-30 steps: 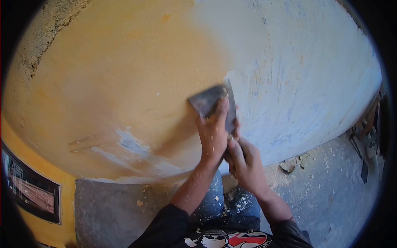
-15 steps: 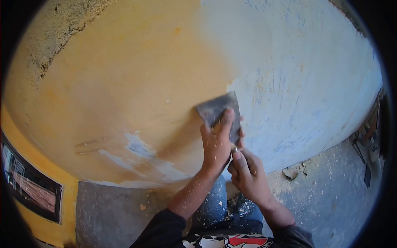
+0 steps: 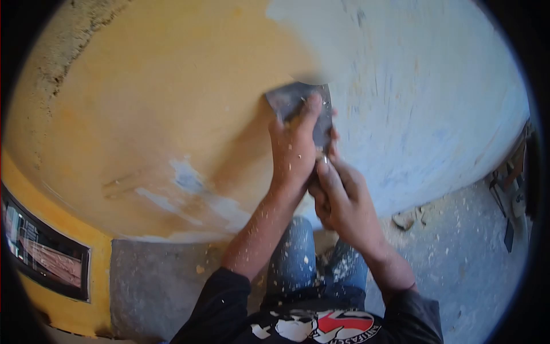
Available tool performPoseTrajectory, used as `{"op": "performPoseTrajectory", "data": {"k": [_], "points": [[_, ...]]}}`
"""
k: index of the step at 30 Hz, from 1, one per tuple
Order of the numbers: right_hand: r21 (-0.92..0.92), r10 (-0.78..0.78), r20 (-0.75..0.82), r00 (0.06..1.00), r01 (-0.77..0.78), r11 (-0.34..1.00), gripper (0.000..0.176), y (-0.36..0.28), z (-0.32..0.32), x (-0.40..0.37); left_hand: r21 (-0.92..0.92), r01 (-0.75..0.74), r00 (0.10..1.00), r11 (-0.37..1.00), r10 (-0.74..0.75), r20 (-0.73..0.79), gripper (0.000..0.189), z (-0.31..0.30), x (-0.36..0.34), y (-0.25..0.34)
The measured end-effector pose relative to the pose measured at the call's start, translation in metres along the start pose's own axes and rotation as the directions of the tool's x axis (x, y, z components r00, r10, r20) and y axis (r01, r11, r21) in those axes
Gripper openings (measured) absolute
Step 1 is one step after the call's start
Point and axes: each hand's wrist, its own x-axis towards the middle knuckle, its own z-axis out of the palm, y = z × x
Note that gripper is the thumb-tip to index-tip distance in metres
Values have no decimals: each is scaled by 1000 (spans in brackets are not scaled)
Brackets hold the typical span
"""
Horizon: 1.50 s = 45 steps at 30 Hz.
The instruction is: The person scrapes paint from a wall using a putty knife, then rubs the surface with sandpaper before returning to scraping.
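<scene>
A wide dark metal scraper (image 3: 322,127) has its blade edge against the wall (image 3: 189,86), where orange-yellow paint meets a pale bluish-white surface. My left hand (image 3: 293,143) is closed on the blade, its thumb pressed on the near face and its other fingers partly hidden behind. Below it, my right hand (image 3: 344,198) grips the scraper's handle, which is mostly hidden in the fingers. A curl of loosened paint, blurred, stands at the blade's top edge. Pale flakes dot both forearms.
Grey floor (image 3: 154,281) with scattered chips runs along the wall's foot. Larger flakes (image 3: 404,221) lie at the right. A dark-framed window (image 3: 48,258) is set in a yellow wall at the lower left. Dark objects (image 3: 509,212) stand at the far right.
Both hands and the scraper have moved up the wall, with the blade still against it. Some of the orange paint above the earlier blade position has come off, and a blurred curl shows at the edge.
</scene>
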Motion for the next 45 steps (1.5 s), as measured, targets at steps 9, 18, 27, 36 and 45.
{"op": "performPoseTrajectory", "data": {"k": [9,18,27,36,45], "points": [[-335,263,52,963,-231,913,34,98,-54,-77,316,130,951,940,-208,227,51,-168,-92,-158],[-780,-18,-508,861,-451,434,40,170,-159,-155,773,559,753,301,-574,-321,51,-354,-312,-242],[-666,206,-288,935,-351,658,30,156,-126,-116,854,-518,846,-53,-181,502,38,-219,-172,-192],[34,186,-40,982,-185,982,31,188,-67,-95,-131,348,919,928,-309,246,71,-153,-155,-210],[-22,195,126,973,-194,981,35,193,-19,-51,-218,247,968,944,-229,108,46,-129,-88,-137]]}}
